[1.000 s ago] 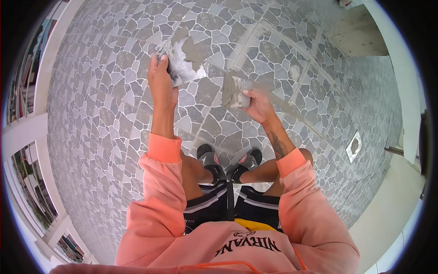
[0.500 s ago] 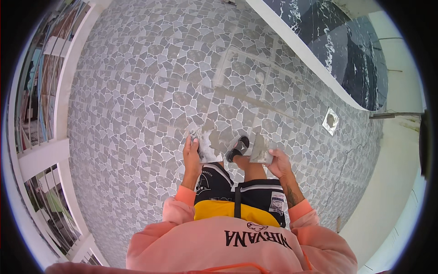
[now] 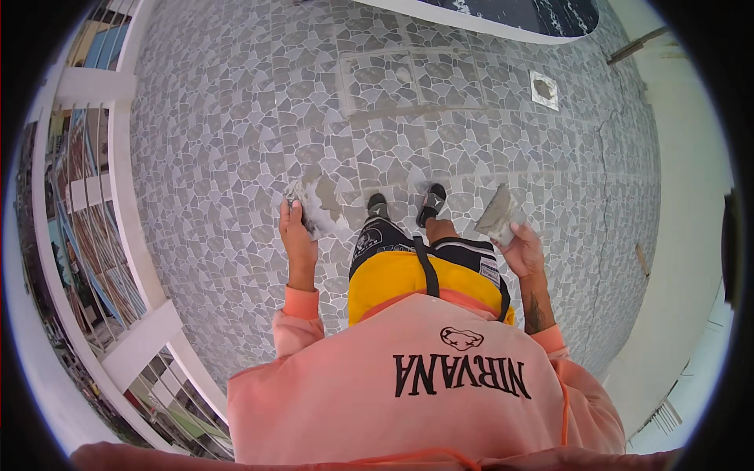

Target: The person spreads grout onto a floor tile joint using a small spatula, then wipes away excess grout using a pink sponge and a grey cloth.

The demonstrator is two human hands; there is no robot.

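My left hand (image 3: pixel 297 239) is closed on the edge of a flat plate (image 3: pixel 316 222) smeared with white and grey putty, thumb on top. Out to the other side, my right hand (image 3: pixel 525 250) grips a wide putty knife (image 3: pixel 498 212), its blade tilted and coated with grey paste. Fingers cover its handle end. Both tools are held apart, well in front of my body and above the tiled floor (image 3: pixel 236 149).
A square plate with a dark round middle (image 3: pixel 543 90) lies on the floor at far right. Beyond stands a dark marble-patterned counter with a white edge (image 3: pixel 487 30). A white railing (image 3: pixel 126 188) runs along the left, a pale wall (image 3: pixel 683 180) along the right. A crack crosses the tiles.
The view has turned, and the counter and square plate now sit higher in the picture. My hands are farther apart, the putty knife is tilted differently, and both feet show side by side.
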